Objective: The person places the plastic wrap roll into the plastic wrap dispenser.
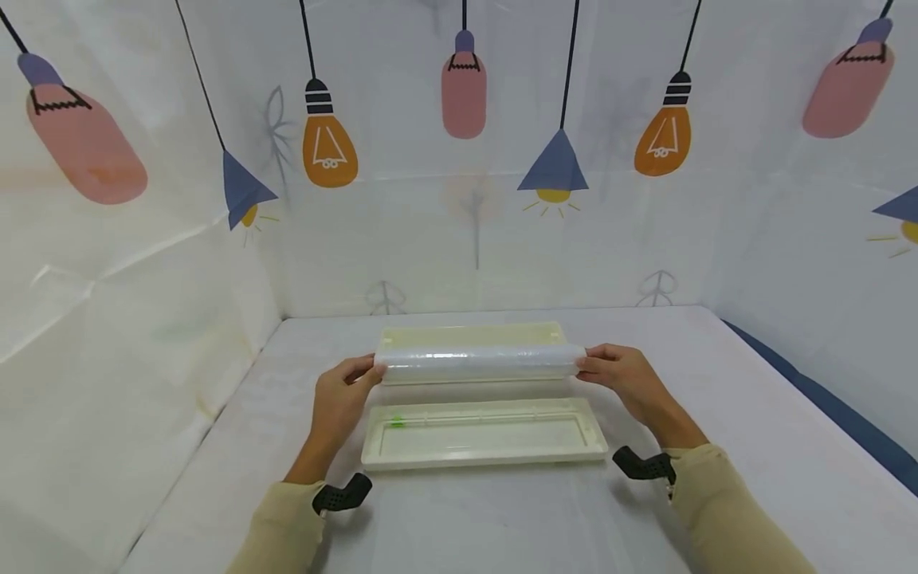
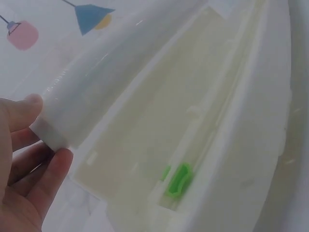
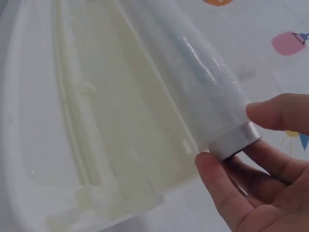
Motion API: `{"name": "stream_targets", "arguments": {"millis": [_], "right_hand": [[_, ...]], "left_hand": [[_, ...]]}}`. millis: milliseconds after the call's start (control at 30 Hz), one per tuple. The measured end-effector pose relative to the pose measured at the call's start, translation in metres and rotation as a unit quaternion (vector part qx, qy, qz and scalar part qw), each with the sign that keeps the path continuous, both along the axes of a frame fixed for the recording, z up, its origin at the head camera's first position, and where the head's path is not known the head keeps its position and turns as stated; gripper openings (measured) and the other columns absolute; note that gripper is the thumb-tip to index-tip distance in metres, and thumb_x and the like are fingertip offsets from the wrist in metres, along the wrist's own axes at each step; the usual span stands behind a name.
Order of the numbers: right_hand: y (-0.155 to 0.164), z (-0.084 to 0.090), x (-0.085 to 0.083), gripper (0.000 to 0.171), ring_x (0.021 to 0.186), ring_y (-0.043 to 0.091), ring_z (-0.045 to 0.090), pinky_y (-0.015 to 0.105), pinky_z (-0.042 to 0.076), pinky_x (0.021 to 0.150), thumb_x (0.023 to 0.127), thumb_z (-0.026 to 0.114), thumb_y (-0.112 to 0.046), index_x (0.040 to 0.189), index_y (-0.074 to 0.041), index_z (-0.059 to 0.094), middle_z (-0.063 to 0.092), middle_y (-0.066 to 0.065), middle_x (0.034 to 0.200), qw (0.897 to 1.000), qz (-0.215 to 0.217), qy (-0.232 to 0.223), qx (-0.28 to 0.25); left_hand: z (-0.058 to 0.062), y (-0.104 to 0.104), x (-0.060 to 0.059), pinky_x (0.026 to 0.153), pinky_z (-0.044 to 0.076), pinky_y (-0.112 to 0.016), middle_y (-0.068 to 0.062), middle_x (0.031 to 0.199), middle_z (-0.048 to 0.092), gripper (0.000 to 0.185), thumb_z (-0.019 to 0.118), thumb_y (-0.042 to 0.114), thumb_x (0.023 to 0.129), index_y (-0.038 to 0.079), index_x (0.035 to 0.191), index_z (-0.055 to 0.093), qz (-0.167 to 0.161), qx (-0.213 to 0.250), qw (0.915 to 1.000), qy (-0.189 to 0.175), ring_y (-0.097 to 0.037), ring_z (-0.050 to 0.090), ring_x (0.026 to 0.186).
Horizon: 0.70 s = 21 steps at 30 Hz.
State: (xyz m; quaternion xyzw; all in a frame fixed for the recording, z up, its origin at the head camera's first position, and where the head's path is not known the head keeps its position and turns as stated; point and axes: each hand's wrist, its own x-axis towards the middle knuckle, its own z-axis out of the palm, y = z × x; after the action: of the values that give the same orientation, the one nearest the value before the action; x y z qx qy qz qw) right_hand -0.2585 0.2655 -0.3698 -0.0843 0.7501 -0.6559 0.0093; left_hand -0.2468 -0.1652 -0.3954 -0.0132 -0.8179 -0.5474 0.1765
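A shiny roll of clear plastic wrap point(image 1: 480, 363) lies crosswise, spanning the space between my two hands. At its left end, my left hand point(image 1: 340, 406) pinches the roll between thumb and fingers. The core end shows under the right fingers in the right wrist view, where my right hand point(image 3: 263, 186) grips the other end. Behind and partly beneath the roll is a cream plastic case half point(image 1: 469, 335). Nearer to me lies a second long cream case half point(image 1: 488, 440), with a small green slider point(image 2: 179, 180) on its rail near the left end.
A white-covered table point(image 1: 459, 518) carries everything. Behind it and at the sides hang white sheets point(image 1: 402, 239) printed with lamps and bulbs. A dark blue strip point(image 1: 825, 399) runs along the right side. Black wrist mounts point(image 1: 343, 493) stick out near both sleeves.
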Motion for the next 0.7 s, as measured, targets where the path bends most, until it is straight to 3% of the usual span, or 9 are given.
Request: {"name": "stream_targets", "arguments": {"millis": [167, 300, 500, 700], "right_hand": [[-0.001, 0.004, -0.005, 0.031, 0.091, 0.018, 0.07, 0.034, 0.056, 0.091, 0.096, 0.069, -0.01, 0.111, 0.014, 0.057, 0.066, 0.009, 0.099, 1.0, 0.0, 0.008, 0.005], [-0.004, 0.006, -0.009, 0.036, 0.092, 0.019, 0.069, 0.032, 0.056, 0.09, 0.096, 0.07, -0.014, 0.113, 0.015, 0.056, 0.065, 0.011, 0.102, 1.0, -0.002, 0.009, 0.015], [-0.007, 0.012, -0.013, 0.039, 0.093, 0.018, 0.069, 0.031, 0.055, 0.09, 0.098, 0.068, -0.014, 0.115, 0.018, 0.055, 0.064, 0.013, 0.104, 1.0, -0.011, 0.01, 0.017], [-0.007, 0.017, -0.019, 0.038, 0.092, 0.018, 0.069, 0.034, 0.055, 0.092, 0.098, 0.068, -0.012, 0.116, 0.019, 0.055, 0.063, 0.013, 0.104, 1.0, -0.015, 0.008, 0.011]], "left_hand": [[0.003, -0.002, -0.007, 0.086, 0.052, -0.019, -0.008, 0.127, 0.067, 0.042, 0.074, 0.036, 0.093, 0.001, 0.115, 0.072, -0.012, 0.005, 0.9999, 0.011, -0.023, 0.067, 0.109], [0.005, -0.006, -0.012, 0.083, 0.051, -0.014, -0.009, 0.128, 0.066, 0.044, 0.074, 0.037, 0.093, 0.0, 0.116, 0.071, -0.014, 0.011, 0.9998, 0.006, -0.023, 0.068, 0.107], [0.014, -0.007, -0.022, 0.082, 0.051, -0.016, -0.012, 0.124, 0.068, 0.047, 0.071, 0.037, 0.095, -0.001, 0.121, 0.069, -0.022, 0.012, 0.9997, -0.003, -0.023, 0.069, 0.102], [0.021, -0.003, -0.03, 0.085, 0.052, -0.026, -0.012, 0.117, 0.071, 0.045, 0.07, 0.035, 0.096, 0.001, 0.126, 0.068, -0.018, 0.001, 0.9997, -0.014, -0.024, 0.069, 0.102]]}}
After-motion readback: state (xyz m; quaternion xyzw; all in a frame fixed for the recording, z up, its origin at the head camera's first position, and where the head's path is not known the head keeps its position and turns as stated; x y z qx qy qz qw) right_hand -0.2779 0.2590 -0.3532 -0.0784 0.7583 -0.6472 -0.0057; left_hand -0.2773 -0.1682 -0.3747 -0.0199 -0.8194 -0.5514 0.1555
